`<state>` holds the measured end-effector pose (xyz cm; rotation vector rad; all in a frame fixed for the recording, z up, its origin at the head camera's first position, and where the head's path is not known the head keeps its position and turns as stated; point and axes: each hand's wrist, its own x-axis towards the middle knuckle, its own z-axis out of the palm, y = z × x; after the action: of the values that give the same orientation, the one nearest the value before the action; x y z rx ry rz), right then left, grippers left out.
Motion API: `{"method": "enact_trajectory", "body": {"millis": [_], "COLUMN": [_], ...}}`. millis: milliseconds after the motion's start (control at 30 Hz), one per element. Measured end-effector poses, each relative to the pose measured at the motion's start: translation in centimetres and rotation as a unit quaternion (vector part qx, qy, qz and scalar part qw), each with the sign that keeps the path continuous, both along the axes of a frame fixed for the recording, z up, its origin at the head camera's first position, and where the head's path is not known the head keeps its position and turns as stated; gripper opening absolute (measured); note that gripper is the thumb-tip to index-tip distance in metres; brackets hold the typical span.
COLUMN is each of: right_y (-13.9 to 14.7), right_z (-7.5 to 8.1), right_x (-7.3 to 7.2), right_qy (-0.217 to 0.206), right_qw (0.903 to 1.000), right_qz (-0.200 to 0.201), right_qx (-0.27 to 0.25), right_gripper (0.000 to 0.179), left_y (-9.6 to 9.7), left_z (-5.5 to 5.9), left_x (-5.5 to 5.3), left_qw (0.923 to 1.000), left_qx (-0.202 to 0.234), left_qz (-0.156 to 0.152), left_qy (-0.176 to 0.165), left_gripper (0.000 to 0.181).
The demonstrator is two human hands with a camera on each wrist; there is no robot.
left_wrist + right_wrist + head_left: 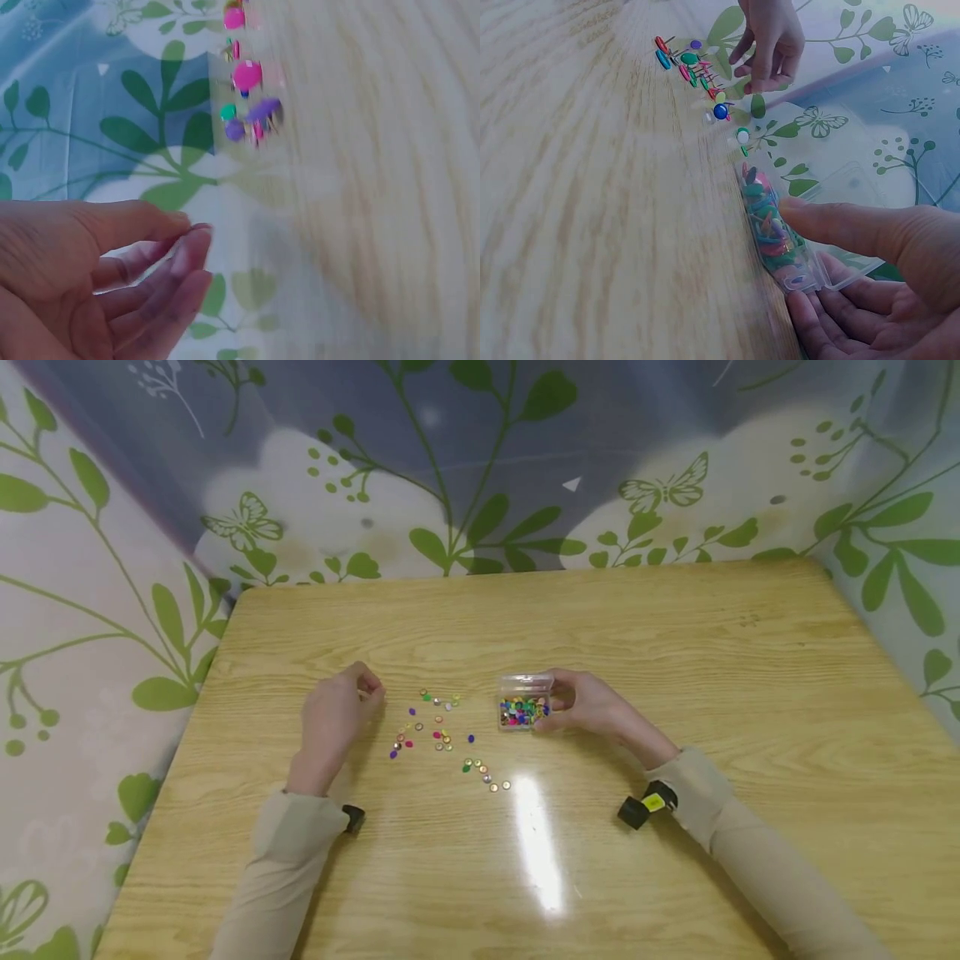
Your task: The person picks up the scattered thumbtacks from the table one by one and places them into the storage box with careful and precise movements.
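Note:
My right hand grips a small clear plastic box by its right side, thumb at the near side and fingers behind. The box stands on the table with its lid raised, and many coloured thumbtacks fill it. To the left, my left hand hovers over the table, apart from the box, with thumb and index fingertips close together and nothing visible between them; the other fingers curl loosely in the left wrist view. Between box and left hand lie several loose thumbtacks, some showing their points upward in the right wrist view.
The wooden table reaches to a curtain printed with leaves and butterflies at the back and sides. Loose tacks trail toward the near side. Each wrist wears a black strapped device.

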<state>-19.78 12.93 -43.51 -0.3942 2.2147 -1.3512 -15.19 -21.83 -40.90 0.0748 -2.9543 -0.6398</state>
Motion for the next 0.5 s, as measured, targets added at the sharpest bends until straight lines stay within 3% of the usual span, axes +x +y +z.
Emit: {"method": "enact_trajectory", "body": {"millis": [133,267,500], "right_y": [0.0,0.0,0.0], "right_z": [0.0,0.1,0.1], "right_x": [0.0,0.0,0.0], "right_qy": [0.001,0.002,0.006], "right_qw": [1.0,1.0,1.0], "right_qz": [-0.002,-0.004,-0.001], "right_qx": [0.001,0.005,0.008], "right_gripper": [0.066,0.067,0.067], "left_y": [1.3,2.8,6.2], "left_z": [0.8,1.7,2.7], "left_x": [0.1,0.1,0.2], "left_qw": [0.999,0.9961,0.9879], "left_qx": [0.033,0.051,0.07], "left_qz": [-0.021,-0.064,-0.136], "left_qy": [0.021,0.033,0.022], "left_gripper": [0.01,0.012,0.009]}}
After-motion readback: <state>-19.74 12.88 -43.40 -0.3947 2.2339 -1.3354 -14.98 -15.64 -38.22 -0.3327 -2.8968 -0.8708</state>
